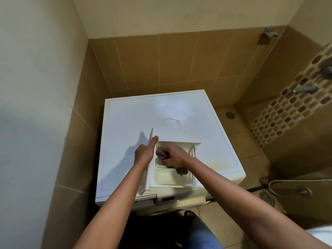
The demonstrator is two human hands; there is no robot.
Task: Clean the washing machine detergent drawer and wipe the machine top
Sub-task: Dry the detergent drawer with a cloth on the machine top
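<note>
A white washing machine (143, 114) stands in a tiled corner, its flat top glossy, with a yellowish stain near the right front edge. The detergent drawer (170, 177) is out of the machine and lies on the front half of that top; the open slot (145, 199) shows at the left of the machine's front. The drawer is cream plastic, yellowed inside, with its long front panel standing on edge at its left side, at least 2 shallow compartments and a ribbed section at the right.

The left hand (143, 153) grips the drawer by that front panel, 1 digit stretched up along the panel's edge and the rest curled round it. Just to the right, a dark red cloth (161, 154) sits bunched in the far compartment, and the right hand (175, 156) holds it tightly, fingers curled over it. A dark brown patch lies under the right wrist; whether it is dirt or cloth, I cannot tell.

Farther right, a hose (280, 181) and a floor drain (266, 197) lie on the tiled floor.
</note>
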